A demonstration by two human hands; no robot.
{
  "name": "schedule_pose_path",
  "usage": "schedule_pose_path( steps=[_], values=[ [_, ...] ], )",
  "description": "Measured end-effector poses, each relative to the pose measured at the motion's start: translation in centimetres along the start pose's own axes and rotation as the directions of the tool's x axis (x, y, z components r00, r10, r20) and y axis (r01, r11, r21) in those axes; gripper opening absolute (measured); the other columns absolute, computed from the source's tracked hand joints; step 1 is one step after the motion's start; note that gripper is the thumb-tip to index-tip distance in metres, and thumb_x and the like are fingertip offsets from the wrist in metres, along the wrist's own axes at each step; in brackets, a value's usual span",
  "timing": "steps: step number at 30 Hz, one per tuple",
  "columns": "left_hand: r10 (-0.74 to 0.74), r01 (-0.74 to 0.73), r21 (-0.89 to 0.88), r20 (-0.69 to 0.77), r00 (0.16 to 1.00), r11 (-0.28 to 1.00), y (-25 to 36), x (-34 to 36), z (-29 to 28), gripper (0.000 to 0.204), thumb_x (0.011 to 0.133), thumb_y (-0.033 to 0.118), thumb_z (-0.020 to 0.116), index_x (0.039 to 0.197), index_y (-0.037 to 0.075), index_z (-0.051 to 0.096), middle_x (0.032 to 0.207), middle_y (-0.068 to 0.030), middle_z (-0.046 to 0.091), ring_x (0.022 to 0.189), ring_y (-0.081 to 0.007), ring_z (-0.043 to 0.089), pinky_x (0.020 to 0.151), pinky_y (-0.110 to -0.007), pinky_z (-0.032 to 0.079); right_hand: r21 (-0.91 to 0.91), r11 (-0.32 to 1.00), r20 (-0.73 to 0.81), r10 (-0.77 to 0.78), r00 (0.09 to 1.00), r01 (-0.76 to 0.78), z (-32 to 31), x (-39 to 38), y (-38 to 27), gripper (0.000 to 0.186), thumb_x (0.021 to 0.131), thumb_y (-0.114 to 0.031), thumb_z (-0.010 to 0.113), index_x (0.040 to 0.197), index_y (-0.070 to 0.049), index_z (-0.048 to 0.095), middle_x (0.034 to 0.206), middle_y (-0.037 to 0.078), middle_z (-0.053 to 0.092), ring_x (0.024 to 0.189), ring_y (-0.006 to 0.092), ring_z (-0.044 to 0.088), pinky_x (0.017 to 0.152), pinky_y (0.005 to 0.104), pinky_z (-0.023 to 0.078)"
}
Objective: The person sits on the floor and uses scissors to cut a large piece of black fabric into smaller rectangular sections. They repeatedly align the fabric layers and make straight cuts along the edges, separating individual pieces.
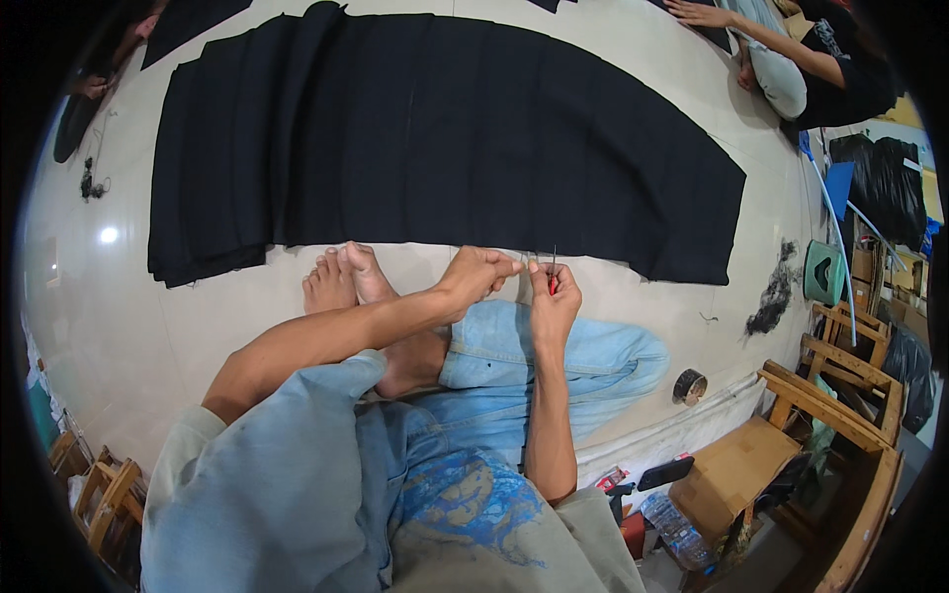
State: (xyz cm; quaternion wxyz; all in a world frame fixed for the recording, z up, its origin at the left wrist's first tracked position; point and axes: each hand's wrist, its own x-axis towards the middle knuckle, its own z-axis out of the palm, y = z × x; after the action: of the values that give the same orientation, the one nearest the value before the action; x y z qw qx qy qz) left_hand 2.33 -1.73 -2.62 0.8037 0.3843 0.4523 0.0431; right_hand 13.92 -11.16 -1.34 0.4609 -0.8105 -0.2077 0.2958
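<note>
A long stretch of black cloth lies on the floor, with several overlapping folds toward its left end. At its near edge, my left hand is pinched closed, thumb against forefinger; what it holds, if anything, is too small to make out. Close beside it, my right hand is closed around a small red-handled pointed tool, its thin dark tip pointing toward the cloth. The two hands' fingertips nearly meet. My bare feet rest by the cloth's near edge, left of the hands.
Loose dark thread clumps lie on the pale floor. At the right stand a green dustpan, wooden frames and a cardboard box. A tape roll sits nearer. Another person's hand shows at top right.
</note>
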Motion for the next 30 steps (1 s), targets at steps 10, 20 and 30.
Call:
schedule_pose_path(
  steps=[10,20,30],
  values=[
    [-0.001,-0.006,-0.123,-0.054,0.999,0.992,0.1,0.9,1.7,0.017,0.097,0.022,0.067,0.095,0.005,0.07,0.062,0.0066,0.049,0.051,-0.0027,0.035,0.045,-0.021,0.025,-0.127,0.992,0.164,0.008,0.986,0.013,-2.3,0.0,-0.5,0.024,0.096,-0.023,0.066,0.094,0.0,0.069,0.063,-0.003,0.05,0.062,0.0059,0.043,0.053,0.0259,0.036],
    [0.165,-0.162,0.036,-0.087,0.983,0.986,-1.1,0.7,2.0,0.013,0.097,0.016,0.066,0.091,0.004,0.069,0.062,0.0063,0.051,0.055,-0.0027,0.037,0.049,-0.022,0.029,-0.522,0.847,0.569,0.257,0.781,0.101,-6.2,7.8,-3.5,0.05,0.095,-0.047,0.062,0.08,-0.001,0.076,0.054,0.0,0.047,0.053,0.0098,0.044,0.053,0.0288,0.036],
    [0.174,-0.172,0.023,-0.087,0.981,0.985,-1.5,0.9,2.0,0.014,0.097,0.015,0.066,0.09,0.004,0.069,0.062,0.0063,0.05,0.053,-0.0028,0.037,0.048,-0.022,0.028,-0.559,0.825,0.652,0.373,0.659,0.086,-4.1,10.2,-4.5,0.046,0.086,-0.049,0.073,0.07,-0.007,0.075,0.046,-0.001,0.044,0.048,0.0102,0.042,0.054,0.0285,0.038]
  ],
)
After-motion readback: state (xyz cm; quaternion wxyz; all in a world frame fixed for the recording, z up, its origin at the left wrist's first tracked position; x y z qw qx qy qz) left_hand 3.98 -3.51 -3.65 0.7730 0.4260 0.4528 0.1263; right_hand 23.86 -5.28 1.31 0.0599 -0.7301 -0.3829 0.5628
